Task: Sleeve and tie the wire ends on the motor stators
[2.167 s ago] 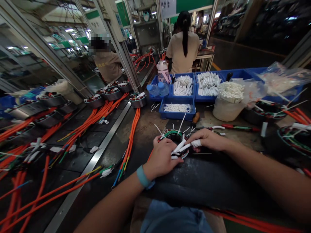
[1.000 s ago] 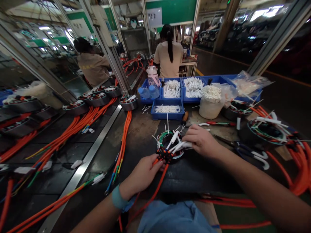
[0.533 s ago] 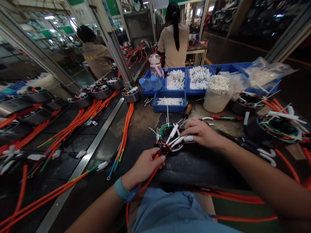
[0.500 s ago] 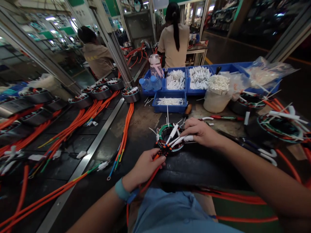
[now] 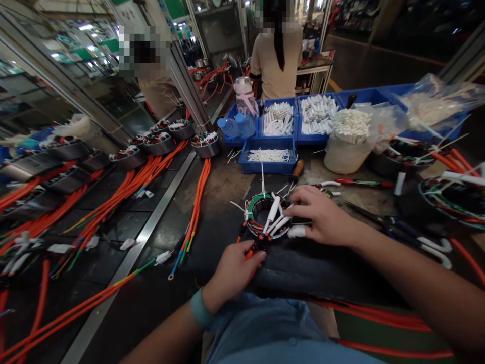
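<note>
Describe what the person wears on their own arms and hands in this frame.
Both forearms are bare, with no sleeves or gloves in view. The left hand has a teal wristband round the wrist. The right hand has white tape wrapped round the thumb tip. No rings or watch show.

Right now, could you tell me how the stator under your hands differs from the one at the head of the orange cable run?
The near stator lies bare on a dark pad, white sleeved leads fanning over it; the far stator sits in a metal housing. The right hand rests on the near one, the left hand pinching its orange leads; nobody touches the far one. Both are ring-shaped with orange cables.
</note>
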### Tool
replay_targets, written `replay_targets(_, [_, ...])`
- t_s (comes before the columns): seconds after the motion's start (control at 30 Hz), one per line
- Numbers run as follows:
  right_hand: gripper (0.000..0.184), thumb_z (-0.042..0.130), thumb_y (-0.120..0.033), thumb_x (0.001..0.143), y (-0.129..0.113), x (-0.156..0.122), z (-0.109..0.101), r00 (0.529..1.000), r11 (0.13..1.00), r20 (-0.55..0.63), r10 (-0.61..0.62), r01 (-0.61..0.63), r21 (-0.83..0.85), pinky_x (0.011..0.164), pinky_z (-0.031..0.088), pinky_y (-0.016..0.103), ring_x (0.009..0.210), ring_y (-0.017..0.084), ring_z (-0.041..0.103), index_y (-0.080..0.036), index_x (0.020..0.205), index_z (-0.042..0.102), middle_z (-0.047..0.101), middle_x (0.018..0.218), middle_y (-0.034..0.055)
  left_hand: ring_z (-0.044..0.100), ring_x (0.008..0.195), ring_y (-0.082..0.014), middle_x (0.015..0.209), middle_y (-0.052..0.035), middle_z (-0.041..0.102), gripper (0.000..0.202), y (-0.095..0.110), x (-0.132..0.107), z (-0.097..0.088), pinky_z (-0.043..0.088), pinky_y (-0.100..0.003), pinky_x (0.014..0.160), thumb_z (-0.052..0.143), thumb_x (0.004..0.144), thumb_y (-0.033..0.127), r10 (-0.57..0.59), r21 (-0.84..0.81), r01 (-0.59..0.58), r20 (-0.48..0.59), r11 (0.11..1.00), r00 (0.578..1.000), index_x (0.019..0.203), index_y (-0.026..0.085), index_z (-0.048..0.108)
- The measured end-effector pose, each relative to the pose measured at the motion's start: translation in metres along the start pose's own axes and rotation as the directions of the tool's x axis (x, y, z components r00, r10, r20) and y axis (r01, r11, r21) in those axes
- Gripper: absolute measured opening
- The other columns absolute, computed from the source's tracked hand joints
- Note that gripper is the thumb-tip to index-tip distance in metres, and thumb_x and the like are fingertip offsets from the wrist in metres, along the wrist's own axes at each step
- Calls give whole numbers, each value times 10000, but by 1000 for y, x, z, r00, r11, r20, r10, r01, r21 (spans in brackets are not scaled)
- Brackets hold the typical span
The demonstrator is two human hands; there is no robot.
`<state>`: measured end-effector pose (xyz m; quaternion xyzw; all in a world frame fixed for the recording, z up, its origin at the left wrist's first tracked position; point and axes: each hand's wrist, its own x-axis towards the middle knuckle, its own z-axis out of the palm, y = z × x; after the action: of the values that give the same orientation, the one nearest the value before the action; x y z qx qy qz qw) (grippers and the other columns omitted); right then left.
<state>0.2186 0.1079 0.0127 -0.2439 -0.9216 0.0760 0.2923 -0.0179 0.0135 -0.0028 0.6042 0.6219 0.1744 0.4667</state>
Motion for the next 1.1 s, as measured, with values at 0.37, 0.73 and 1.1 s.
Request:
replay_targets(0.37, [152,543,-282,879,-8,2,4,997,972,-74,-25,7,-236,732,322,330,823,200,465,-162,830,624,602,841,65,635,817,-173,894,-49,670,309,20,-8,-34,497,-249,638,529,805,410,-64,-200,102,191,974,979,953,149,602])
replay_targets(0.73, [146,468,-139,845,1,12,-5,996,949,86,-37,62,-311,758,332,330,858,223,460,-147,807,609,588,831,83,661,859,-206,907,-78,701,436,3,-7,-13,500,-236,584,647,709,523,-213,-367,315,292,875,932,908,139,595])
replay_targets(1.1, [210,519,-68,797,-5,9,-3,999,975,3,-41,41,-220,843,328,379,1022,245,445,-192,875,669,609,970,75,638,816,-185,995,-90,676,394,-7,-11,6,524,-261,634,501,842,447,-3,-293,-20,-77,956,997,1067,142,609])
